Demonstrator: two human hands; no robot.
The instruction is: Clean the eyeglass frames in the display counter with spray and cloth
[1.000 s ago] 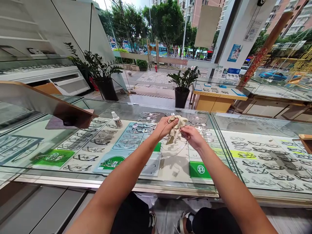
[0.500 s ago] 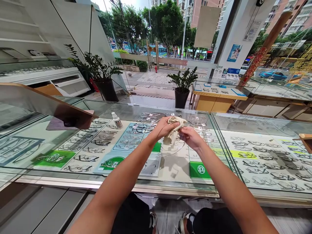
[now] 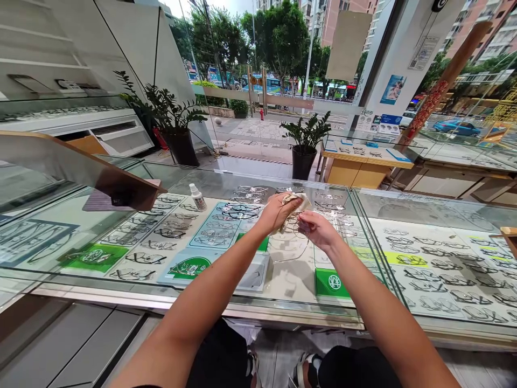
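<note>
Above the glass counter, my left hand (image 3: 277, 213) is closed around a crumpled cream cloth (image 3: 302, 200), its thumb lying over the folds. My right hand (image 3: 319, 229) is beside it on the right, fingertips pinched on thin-rimmed eyeglasses (image 3: 291, 222). Part of the eyeglasses is hidden by the cloth and my left fingers. A slim temple arm appears to hang below the hands. Left of the hands, a white spray bottle (image 3: 197, 198) stands upright on the counter, and a pair of dark-framed glasses (image 3: 241, 211) lies closer in.
The glass display counter (image 3: 283, 310) holds rows of eyeglasses and green cards (image 3: 333, 282). A brown-edged panel (image 3: 137, 195) juts over its left side. A second glass case (image 3: 444, 221) adjoins on the right. Potted plants (image 3: 304, 161) stand beyond the counter, before the window.
The cloth has been gathered up into my left hand; its hanging end no longer drapes down. More of the eyeglasses shows between the hands. The view has shifted slightly.
</note>
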